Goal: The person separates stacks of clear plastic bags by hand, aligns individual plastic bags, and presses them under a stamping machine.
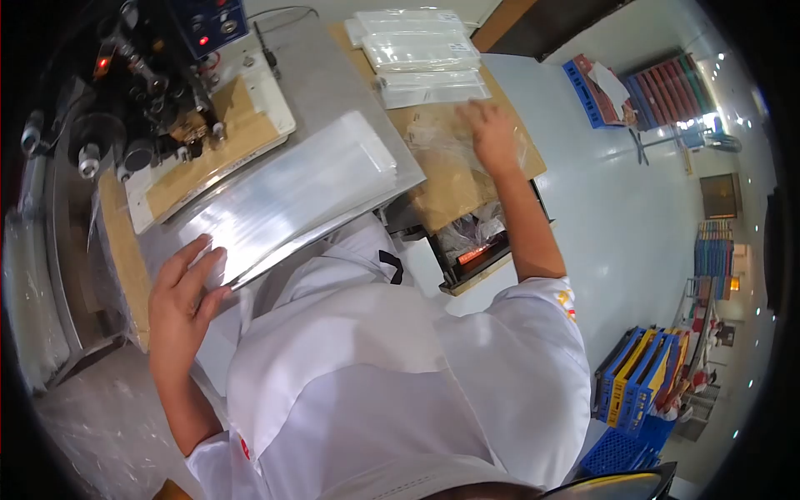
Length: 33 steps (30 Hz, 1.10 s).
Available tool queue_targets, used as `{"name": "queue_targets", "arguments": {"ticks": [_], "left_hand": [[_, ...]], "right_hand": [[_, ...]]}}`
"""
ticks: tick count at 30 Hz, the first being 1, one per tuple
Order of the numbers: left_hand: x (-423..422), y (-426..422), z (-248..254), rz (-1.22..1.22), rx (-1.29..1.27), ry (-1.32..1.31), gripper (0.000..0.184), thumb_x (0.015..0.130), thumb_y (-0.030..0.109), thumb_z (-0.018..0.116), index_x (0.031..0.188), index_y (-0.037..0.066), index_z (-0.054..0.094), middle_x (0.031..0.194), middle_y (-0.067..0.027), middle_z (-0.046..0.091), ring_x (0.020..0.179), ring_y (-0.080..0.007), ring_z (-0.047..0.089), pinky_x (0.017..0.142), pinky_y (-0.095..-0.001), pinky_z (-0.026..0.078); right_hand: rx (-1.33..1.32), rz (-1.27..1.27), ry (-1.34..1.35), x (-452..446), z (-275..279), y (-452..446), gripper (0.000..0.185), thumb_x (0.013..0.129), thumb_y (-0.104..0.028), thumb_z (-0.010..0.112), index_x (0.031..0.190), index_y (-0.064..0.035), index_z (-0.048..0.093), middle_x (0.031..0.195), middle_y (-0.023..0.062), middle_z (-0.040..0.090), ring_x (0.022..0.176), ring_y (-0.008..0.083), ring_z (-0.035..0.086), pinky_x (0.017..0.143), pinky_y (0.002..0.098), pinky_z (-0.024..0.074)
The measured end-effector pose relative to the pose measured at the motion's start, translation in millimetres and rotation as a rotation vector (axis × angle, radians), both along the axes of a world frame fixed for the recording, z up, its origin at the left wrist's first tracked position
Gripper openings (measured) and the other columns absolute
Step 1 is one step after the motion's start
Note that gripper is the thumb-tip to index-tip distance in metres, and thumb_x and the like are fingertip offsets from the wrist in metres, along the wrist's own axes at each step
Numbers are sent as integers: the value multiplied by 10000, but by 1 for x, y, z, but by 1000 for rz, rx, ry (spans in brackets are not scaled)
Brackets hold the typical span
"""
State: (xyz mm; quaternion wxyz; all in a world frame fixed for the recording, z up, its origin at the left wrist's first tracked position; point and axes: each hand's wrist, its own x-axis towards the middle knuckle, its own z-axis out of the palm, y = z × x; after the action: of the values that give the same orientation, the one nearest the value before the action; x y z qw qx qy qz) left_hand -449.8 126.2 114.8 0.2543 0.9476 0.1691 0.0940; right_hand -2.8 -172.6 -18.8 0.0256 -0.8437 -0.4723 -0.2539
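Observation:
My left hand [187,287] rests at the lower left end of a stack of clear plastic sleeves [287,187], fingers apart on its edge. The stack lies slanted on the grey metal table, in front of the machine. Over the brown cardboard surface at the right, my right hand [490,129] has its fingers spread, near crumpled clear plastic [433,137]. Whether its fingertips touch the plastic is hard to tell. Just beyond that hand lie several bundles of clear bags [421,50] with small labels.
A dark machine [150,83] with red lights and a white base stands at the upper left. Below the cardboard, an open drawer [475,250] holds crumpled plastic. Blue and yellow crates [633,379] stand on the floor at right, with more stacked crates [667,92] farther off.

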Motion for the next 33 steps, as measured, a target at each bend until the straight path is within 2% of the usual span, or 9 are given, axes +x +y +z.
{"name": "queue_targets", "arguments": {"ticks": [4,8,14,17,19,23,26,30,33], "left_hand": [[0,-3,6,77,-199,17,336,773,37,751,1104,27,696,1267,-150,623,1041,-320,647,838,-345,539],[0,-4,6,9,-36,-30,273,798,-10,713,1070,6,701,1149,-144,676,901,-295,684,766,-322,556],[1,-2,2,-54,167,-120,163,781,-15,715,941,17,706,931,-110,707,736,-276,654,648,-349,511],[0,-1,5,-74,118,-160,132,765,1,729,892,22,699,911,-107,700,704,-269,634,625,-351,489],[-4,1,11,-83,69,-174,135,756,11,738,884,23,697,918,-105,701,724,-263,635,635,-343,490],[-8,-3,38,-27,151,-391,156,733,-12,747,878,16,695,951,-119,703,822,-267,648,691,-338,499],[-16,-4,40,-69,155,-621,228,714,-91,730,917,2,685,1029,-161,694,918,-271,647,772,-348,505],[-18,-8,29,78,63,-879,276,748,-104,721,1001,-5,672,921,-96,664,876,-216,632,781,-304,491],[-22,-1,25,392,-896,-984,285,740,-78,743,1007,-4,676,893,-78,648,826,-173,610,753,-293,477]], "right_hand": [[-71,-4,327,-29,-50,-26,402,840,-292,648,1225,-177,661,1276,90,603,1153,313,541,939,452,434],[-5,-24,507,-30,-55,-25,470,881,-470,608,1208,-138,669,1313,113,590,1204,347,518,991,466,413],[527,-68,241,-16,-3,19,344,855,-253,698,1161,-96,687,1270,127,620,1223,342,517,1034,475,389],[848,136,368,-58,83,67,338,837,-177,725,1161,-91,685,1236,129,636,1177,316,549,981,431,437],[949,326,878,-112,133,100,340,855,-220,727,1166,-91,683,1210,124,650,1097,262,594,914,366,472],[462,775,871,-196,166,156,332,915,-167,683,1220,-39,650,1191,79,661,1043,168,617,917,298,470],[444,711,1517,-233,144,198,317,941,-200,653,1177,12,659,1118,110,680,1035,172,623,897,303,478],[363,734,1878,-263,152,200,301,961,-230,613,1070,37,696,953,99,708,908,194,656,841,315,512],[367,916,1423,-279,153,185,233,932,-179,641,1059,8,693,921,103,706,856,218,672,788,335,527]]}}
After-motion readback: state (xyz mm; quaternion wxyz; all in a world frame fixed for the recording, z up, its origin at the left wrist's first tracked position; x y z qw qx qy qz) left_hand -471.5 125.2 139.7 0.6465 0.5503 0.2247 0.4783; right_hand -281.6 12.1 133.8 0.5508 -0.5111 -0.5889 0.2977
